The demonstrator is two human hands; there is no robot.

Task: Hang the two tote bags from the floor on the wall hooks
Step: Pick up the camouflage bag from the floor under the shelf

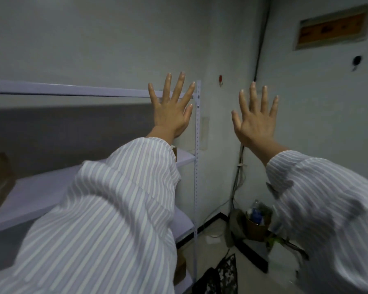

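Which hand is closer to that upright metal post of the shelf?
Left. The left hand is raised just left of the post, its thumb almost overlapping it; the right hand is held up farther right, with bare wall between.

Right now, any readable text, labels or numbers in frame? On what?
Nothing can be read.
Orange panel high on the right wall: dark marks, too blurred to read.
Bottle in the floor corner: label too small and blurred to read.
No other text shows.
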